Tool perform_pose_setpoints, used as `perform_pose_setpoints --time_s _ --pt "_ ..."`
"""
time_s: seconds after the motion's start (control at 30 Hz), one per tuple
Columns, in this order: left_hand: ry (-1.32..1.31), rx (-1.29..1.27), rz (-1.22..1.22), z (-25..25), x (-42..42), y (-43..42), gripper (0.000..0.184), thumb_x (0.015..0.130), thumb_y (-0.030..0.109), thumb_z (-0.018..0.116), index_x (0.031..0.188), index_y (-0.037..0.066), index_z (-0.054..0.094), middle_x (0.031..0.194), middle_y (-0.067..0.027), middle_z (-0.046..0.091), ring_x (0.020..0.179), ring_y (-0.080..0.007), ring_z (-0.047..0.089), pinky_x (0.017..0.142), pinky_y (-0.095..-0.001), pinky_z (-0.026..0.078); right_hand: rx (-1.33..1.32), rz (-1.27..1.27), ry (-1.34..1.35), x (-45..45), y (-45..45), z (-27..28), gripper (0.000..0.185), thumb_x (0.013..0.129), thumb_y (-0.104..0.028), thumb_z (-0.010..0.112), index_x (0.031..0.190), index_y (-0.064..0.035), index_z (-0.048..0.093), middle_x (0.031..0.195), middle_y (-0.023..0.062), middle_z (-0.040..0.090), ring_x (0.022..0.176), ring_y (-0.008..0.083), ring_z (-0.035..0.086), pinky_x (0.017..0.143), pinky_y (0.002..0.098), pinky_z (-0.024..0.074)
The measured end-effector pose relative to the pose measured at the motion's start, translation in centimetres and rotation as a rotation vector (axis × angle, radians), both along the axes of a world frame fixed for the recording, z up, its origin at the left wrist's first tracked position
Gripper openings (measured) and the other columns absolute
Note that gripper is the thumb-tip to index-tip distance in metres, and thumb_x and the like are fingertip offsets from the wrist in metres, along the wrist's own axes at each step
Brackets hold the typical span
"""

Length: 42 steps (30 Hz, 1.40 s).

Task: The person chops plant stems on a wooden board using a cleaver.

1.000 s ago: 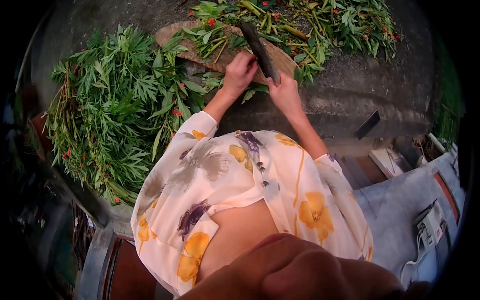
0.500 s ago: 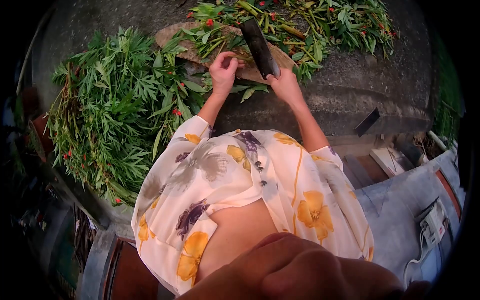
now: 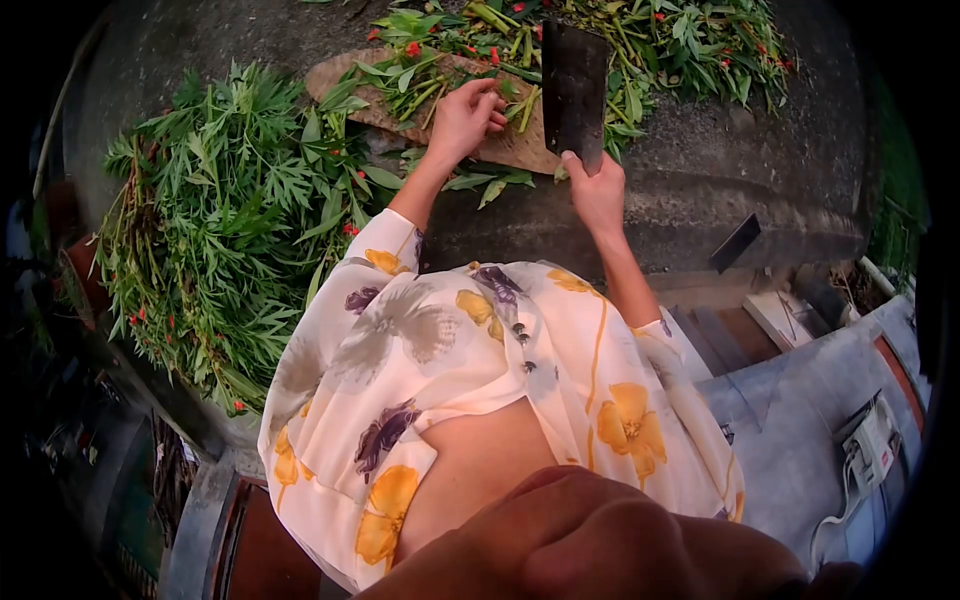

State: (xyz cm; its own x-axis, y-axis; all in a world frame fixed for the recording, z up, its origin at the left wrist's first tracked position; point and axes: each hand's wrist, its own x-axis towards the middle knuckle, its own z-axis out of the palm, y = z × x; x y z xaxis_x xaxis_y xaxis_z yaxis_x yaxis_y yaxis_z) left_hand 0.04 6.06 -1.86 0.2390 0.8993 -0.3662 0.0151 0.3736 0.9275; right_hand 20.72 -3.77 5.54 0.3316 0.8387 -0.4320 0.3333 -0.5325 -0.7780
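My right hand [image 3: 598, 192] grips the handle of a dark, broad-bladed cleaver [image 3: 574, 88], its blade raised over the right end of a worn wooden board [image 3: 345, 72]. Over the middle of the board is my left hand [image 3: 468, 118], with its fingers curled in; whatever they hold is hidden. Cut green stems [image 3: 528, 110] lie just right of those fingers. More leafy stems [image 3: 412, 82] with small red flowers rest on the board's left part.
A big heap of leafy green plants [image 3: 225, 210] lies to my left. Cut stems and leaves [image 3: 690, 50] are spread beyond the board on the rough concrete slab [image 3: 760, 165]. A dark flat piece [image 3: 735, 243] sits at the slab's front edge. A white device [image 3: 870, 445] is at lower right.
The cleaver has shifted right and its blade now shows its broad side. My right hand has moved right and slightly down. My left hand has moved slightly up and right, fingers more curled.
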Motion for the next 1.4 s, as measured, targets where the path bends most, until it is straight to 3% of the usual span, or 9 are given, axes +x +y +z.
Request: perform_pose_setpoints --time_s 0.1,0.23,0.27,0.37,0.6,0.87,1.07,1.2,1.4 --pt "0.239 0.098 0.097 0.4 -1.8 0.7 0.031 0.105 0.016 0.059 0.129 -0.002 0.066 0.099 -0.0095 0.075 0.078 -0.0138 0.071 0.068 -0.0296 0.061 -0.027 0.040 -0.025 1.0 -0.5 0.0 0.028 0.091 -0.023 0.072 0.090 0.0040 0.066 0.066 0.0077 0.061 0.062 0.0163 0.056 0.063 0.0361 0.0476" --pt "0.557 0.554 -0.002 0.3 -2.0 1.1 0.017 0.095 0.015 0.068 0.105 0.003 0.074 0.091 -0.0135 0.074 0.074 -0.0277 0.072 0.067 -0.0377 0.057 -0.009 0.119 -0.051 0.7 -0.9 1.2 0.028 0.091 -0.023 0.072 0.089 0.0041 0.066 0.066 0.0074 0.060 0.063 0.0158 0.056 0.063 0.0359 0.0474" --pt "0.635 0.583 -0.062 0.6 -0.9 0.2 0.018 0.092 0.021 0.070 0.098 0.005 0.074 0.091 -0.0139 0.071 0.078 -0.0355 0.070 0.072 -0.0431 0.057 -0.019 0.109 -0.051 0.6 -1.0 1.2 0.028 0.091 -0.023 0.073 0.089 0.0039 0.066 0.066 0.0072 0.061 0.063 0.0159 0.056 0.063 0.0359 0.0474" --pt "0.803 0.592 -0.304 0.6 2.3 -2.1 0.021 0.090 0.025 0.071 0.085 0.005 0.069 0.091 -0.0128 0.070 0.078 -0.0376 0.070 0.069 -0.0481 0.057 -0.044 0.045 -0.006 1.4 -1.4 -0.7 0.027 0.091 -0.023 0.073 0.089 0.0034 0.066 0.066 0.0069 0.061 0.063 0.0160 0.056 0.063 0.0357 0.0476" --pt "0.816 0.584 -0.228 -1.3 3.2 -2.3 0.022 0.087 0.023 0.072 0.088 0.002 0.072 0.084 -0.0168 0.072 0.077 -0.0384 0.070 0.068 -0.0471 0.057 -0.054 0.063 -0.058 2.0 -0.7 0.8 0.028 0.090 -0.024 0.073 0.088 0.0029 0.066 0.067 0.0075 0.061 0.063 0.0160 0.056 0.064 0.0358 0.0483" --pt "0.453 0.189 -0.102 0.2 1.3 -2.3 0.021 0.083 0.017 0.072 0.091 -0.003 0.074 0.077 -0.0180 0.073 0.069 -0.0284 0.073 0.070 -0.0374 0.057 -0.086 0.100 0.001 1.1 -1.1 -0.5 0.028 0.090 -0.023 0.073 0.087 0.0038 0.065 0.064 0.0077 0.059 0.061 0.0164 0.055 0.063 0.0359 0.0477" --pt "0.371 0.302 -0.037 -0.4 0.8 -3.0 0.019 0.090 0.015 0.072 0.097 -0.003 0.073 0.072 -0.0128 0.071 0.066 -0.0165 0.070 0.065 -0.0307 0.055 -0.108 0.094 -0.020 1.1 -1.0 0.8 0.028 0.090 -0.023 0.072 0.087 0.0039 0.066 0.064 0.0076 0.058 0.062 0.0160 0.054 0.064 0.0364 0.0478" --pt "0.304 0.227 0.002 -1.0 0.0 -4.6 0.016 0.091 0.011 0.074 0.100 -0.002 0.073 0.075 -0.0123 0.072 0.065 -0.0155 0.070 0.064 -0.0282 0.055 -0.138 0.101 -0.017 0.6 -1.1 0.6 0.027 0.091 -0.023 0.072 0.090 0.0039 0.066 0.065 0.0079 0.059 0.064 0.0157 0.054 0.065 0.0359 0.0478" --pt "0.442 0.611 -0.029 -2.4 -0.1 -5.1 0.015 0.090 0.008 0.074 0.103 0.001 0.072 0.085 -0.0109 0.071 0.069 -0.0195 0.070 0.065 -0.0312 0.056 0.013 0.174 -0.031 -1.2 0.3 2.0 0.027 0.093 -0.022 0.070 0.096 0.0045 0.065 0.066 0.0119 0.060 0.061 0.0193 0.058 0.063 0.0370 0.0484"
